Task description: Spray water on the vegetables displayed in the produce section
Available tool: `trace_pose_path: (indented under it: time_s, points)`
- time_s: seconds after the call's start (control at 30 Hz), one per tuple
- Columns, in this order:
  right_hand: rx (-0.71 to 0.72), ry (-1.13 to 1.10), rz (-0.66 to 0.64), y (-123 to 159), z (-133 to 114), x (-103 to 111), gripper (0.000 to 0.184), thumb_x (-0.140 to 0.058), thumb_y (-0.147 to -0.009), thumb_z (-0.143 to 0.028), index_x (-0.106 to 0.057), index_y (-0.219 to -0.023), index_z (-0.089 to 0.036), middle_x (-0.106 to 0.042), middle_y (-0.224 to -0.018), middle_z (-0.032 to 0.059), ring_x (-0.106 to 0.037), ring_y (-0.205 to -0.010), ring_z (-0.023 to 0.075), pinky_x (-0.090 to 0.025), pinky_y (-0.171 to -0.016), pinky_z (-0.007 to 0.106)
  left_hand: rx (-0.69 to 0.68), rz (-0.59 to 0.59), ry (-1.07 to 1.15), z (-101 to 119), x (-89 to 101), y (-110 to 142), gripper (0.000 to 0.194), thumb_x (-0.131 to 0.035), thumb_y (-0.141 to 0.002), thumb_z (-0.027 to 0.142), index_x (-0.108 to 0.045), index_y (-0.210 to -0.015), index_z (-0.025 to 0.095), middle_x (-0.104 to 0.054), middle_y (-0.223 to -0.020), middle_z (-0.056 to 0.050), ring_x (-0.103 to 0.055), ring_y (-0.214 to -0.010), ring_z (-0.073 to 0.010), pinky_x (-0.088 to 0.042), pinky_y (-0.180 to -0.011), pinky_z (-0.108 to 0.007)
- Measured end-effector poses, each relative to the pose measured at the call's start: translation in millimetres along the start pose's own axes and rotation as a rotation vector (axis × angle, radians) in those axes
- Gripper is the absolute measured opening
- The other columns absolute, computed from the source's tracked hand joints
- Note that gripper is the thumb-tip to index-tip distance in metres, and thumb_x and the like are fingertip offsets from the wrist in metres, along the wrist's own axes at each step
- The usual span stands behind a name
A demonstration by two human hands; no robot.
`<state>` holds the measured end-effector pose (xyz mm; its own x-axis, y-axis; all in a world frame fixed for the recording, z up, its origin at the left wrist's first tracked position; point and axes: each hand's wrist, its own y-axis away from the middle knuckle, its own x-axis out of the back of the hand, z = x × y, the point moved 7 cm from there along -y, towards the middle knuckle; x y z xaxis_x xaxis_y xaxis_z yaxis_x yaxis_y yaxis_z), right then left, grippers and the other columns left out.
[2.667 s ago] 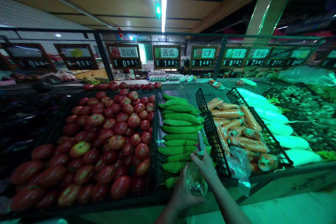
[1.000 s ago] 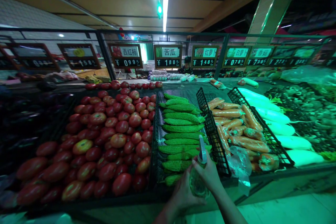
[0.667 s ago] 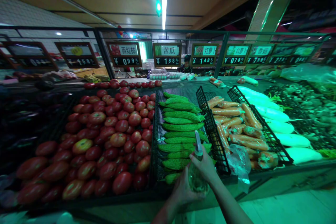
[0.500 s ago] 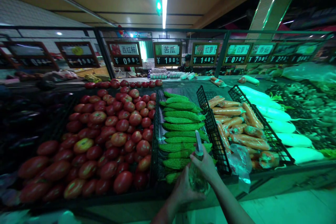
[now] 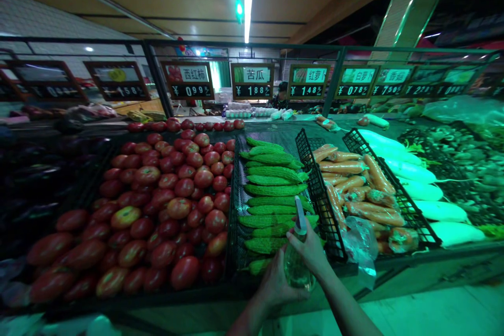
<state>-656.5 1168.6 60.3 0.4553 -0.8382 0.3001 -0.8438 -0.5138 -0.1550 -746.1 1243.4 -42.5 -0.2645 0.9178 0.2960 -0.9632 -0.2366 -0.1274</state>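
Note:
Both of my hands are on a clear spray bottle [image 5: 296,268] with a pale sprayer head, held upright over the front end of the bitter melons [image 5: 275,189]. My left hand [image 5: 277,281] wraps round the bottle's lower body from the left. Up at the neck, just below the sprayer head, my right hand [image 5: 309,247] is closed round the bottle. Some liquid seems to be inside. The bitter melons lie crosswise in a row on a dark mesh surface, and the nearest ones are partly hidden by my hands and the bottle.
Tomatoes [image 5: 157,215] are heaped left of the melons, with dark eggplants [image 5: 47,178] farther left. Wrapped carrots [image 5: 354,184] fill a black crate on the right, beside white radishes [image 5: 417,173]. Price signs [image 5: 252,82] hang from a rail; a person [image 5: 280,95] is behind it.
Almost nothing differs. The bottle and my hands have shifted very slightly to the right, and both hands keep their hold.

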Motion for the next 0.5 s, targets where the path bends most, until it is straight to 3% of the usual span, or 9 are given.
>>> trace_pose_path:
  time_s: [0.5]
  points:
    - [-0.046,0.021,0.029,-2,21,2,0.055,-0.065,-0.074,-0.047,-0.051,-0.118,-0.019,-0.067,-0.084,0.0016,-0.065,-0.08,0.0241,-0.05,-0.076,0.036,-0.012,-0.016,0.028,6,0.0,1,0.126,-0.094,-0.04,0.042,-0.031,-0.147,0.018,-0.046,-0.149,-0.017,-0.044,-0.137,-0.0366,-0.036,-0.115,-0.052]
